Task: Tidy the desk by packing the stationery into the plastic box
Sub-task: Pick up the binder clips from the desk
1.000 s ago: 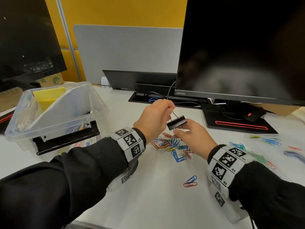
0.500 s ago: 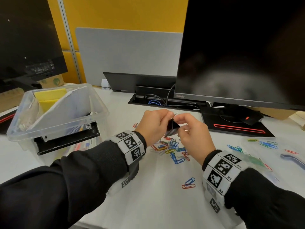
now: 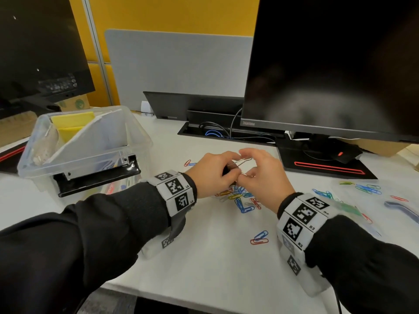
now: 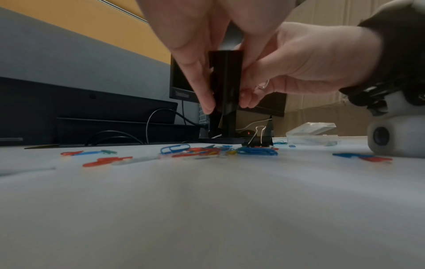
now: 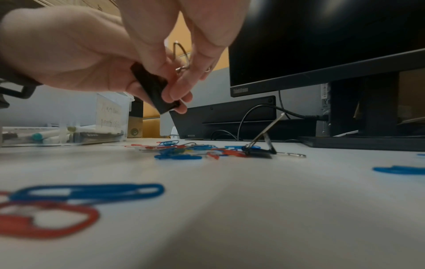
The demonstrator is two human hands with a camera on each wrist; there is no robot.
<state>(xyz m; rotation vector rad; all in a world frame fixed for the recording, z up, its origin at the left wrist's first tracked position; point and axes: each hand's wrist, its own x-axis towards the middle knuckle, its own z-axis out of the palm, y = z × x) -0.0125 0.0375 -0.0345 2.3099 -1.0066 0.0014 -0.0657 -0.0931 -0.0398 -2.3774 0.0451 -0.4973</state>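
Note:
Both hands meet over a pile of coloured paper clips on the white desk. My left hand grips the black body of a binder clip, while my right hand pinches its silver wire handles. The right wrist view shows the binder clip tilted between the fingers of both hands. A second binder clip lies on the desk among the paper clips. The clear plastic box stands at the left with yellow pads, paper and pens in it.
A large monitor on a black base stands behind the hands, beside a cable tray. More paper clips lie to the right, a pair near my right wrist. A small clear case sits further right.
The hands have closed together around the binder clip and come down a little toward the paper clips. The right hand, earlier under the clip, now pinches its wire handles.

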